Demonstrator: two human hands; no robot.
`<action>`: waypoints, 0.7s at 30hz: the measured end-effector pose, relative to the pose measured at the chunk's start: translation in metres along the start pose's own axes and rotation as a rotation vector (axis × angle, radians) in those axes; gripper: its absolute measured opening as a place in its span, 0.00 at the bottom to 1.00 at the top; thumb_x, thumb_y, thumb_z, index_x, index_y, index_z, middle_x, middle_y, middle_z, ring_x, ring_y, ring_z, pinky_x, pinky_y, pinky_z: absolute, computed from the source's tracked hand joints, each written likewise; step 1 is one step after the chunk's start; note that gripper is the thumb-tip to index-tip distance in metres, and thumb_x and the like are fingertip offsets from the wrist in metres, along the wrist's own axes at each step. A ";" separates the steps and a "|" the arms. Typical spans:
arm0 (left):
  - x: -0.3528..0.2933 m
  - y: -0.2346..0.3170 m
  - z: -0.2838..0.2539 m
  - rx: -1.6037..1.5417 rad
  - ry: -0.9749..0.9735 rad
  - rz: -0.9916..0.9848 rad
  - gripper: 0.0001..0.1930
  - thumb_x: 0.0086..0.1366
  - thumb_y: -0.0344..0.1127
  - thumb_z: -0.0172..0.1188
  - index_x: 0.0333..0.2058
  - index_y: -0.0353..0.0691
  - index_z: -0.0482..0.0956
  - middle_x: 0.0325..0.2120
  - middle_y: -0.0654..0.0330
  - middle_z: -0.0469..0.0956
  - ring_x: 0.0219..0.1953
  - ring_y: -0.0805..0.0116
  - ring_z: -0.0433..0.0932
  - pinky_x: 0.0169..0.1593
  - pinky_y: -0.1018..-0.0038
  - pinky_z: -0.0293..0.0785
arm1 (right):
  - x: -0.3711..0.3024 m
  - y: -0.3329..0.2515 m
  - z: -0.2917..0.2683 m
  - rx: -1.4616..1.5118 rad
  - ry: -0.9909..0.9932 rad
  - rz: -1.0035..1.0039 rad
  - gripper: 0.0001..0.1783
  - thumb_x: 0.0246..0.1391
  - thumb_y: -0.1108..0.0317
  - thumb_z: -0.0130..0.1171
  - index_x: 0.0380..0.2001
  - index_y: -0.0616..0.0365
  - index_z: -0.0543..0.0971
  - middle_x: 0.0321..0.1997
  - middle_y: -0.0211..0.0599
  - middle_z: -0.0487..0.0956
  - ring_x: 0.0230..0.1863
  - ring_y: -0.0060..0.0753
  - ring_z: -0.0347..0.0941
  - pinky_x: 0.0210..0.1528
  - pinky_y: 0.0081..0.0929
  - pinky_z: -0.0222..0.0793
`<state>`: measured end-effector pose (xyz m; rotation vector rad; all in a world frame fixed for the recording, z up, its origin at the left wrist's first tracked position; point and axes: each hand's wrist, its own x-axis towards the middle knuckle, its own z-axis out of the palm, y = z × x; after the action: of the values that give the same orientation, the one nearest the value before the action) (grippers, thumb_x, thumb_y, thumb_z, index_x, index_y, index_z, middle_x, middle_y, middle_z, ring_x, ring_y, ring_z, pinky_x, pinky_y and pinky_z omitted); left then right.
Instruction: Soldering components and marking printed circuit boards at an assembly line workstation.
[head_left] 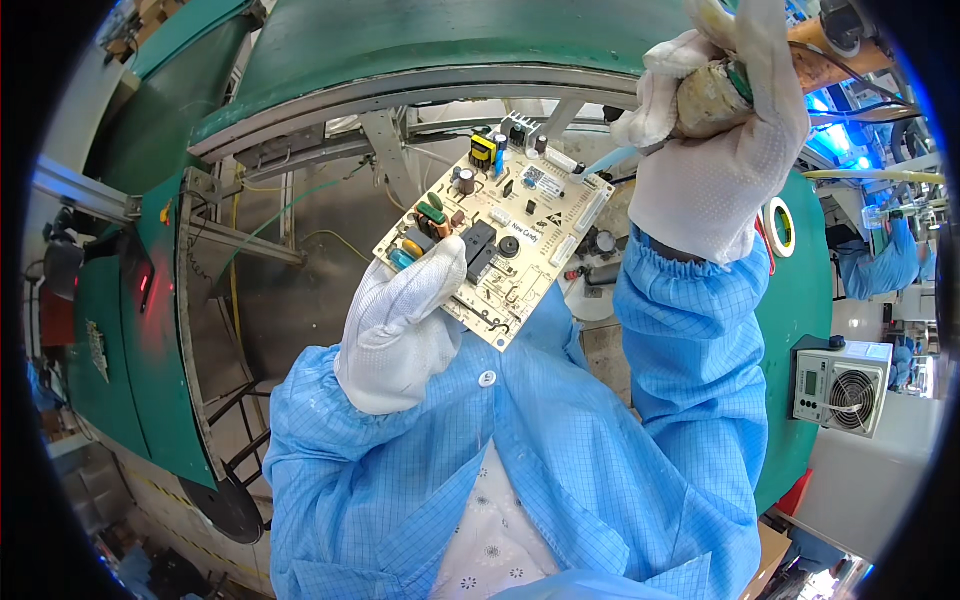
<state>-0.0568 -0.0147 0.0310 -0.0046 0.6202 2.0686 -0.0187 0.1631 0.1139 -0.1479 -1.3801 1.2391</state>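
My left hand [405, 320], in a white glove, grips the lower left edge of a cream circuit board [525, 262]. The board is tilted in front of my chest, its component side facing up, with a yellow transformer, capacitors and a black relay. My right hand [720, 140], also gloved, is raised to the upper right and closed round a worn off-white tool [708, 102] with a bit of green on it. A pale blue tapered tip [610, 160] reaches from beneath this hand to the board's upper right corner. The tool's exact kind is partly hidden by my fingers.
A green bench [450, 35] with a metal rail runs across the far side. Another green surface [110, 350] stands to the left. On the right are a roll of tape [780, 227] and a white box with a fan [843, 388]. A person in blue [885, 262] is farther right.
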 end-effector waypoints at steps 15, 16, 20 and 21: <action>0.007 0.005 -0.012 -0.060 0.023 -0.082 0.13 0.66 0.29 0.57 0.48 0.33 0.74 0.41 0.56 0.79 0.47 0.65 0.80 0.51 0.67 0.78 | 0.044 0.001 -0.041 0.622 -0.341 0.354 0.30 0.61 0.51 0.55 0.56 0.66 0.70 0.38 0.39 0.75 0.37 0.33 0.72 0.33 0.30 0.70; 0.008 0.008 -0.016 -0.065 0.026 -0.060 0.13 0.66 0.29 0.57 0.48 0.33 0.74 0.41 0.56 0.79 0.47 0.65 0.80 0.51 0.67 0.78 | 0.046 0.004 -0.036 0.674 -0.380 0.381 0.31 0.61 0.50 0.56 0.56 0.66 0.70 0.38 0.39 0.75 0.39 0.34 0.73 0.34 0.31 0.71; 0.016 0.031 -0.033 -0.083 -0.157 -0.072 0.12 0.66 0.25 0.55 0.47 0.29 0.73 0.44 0.54 0.78 0.48 0.64 0.79 0.55 0.71 0.75 | 0.066 0.026 -0.070 0.919 -0.380 0.628 0.36 0.59 0.43 0.54 0.60 0.61 0.67 0.54 0.39 0.71 0.55 0.36 0.67 0.61 0.44 0.60; 0.020 0.040 -0.043 -0.139 -0.264 -0.082 0.13 0.67 0.24 0.54 0.49 0.28 0.72 0.46 0.53 0.78 0.50 0.64 0.78 0.56 0.71 0.74 | 0.074 0.042 -0.086 0.946 -0.454 0.655 0.37 0.60 0.43 0.52 0.62 0.61 0.66 0.57 0.39 0.70 0.57 0.37 0.66 0.63 0.44 0.58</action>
<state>-0.1101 -0.0350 0.0055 0.1574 0.3093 1.9861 0.0044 0.2821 0.1075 0.3978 -0.9807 2.4714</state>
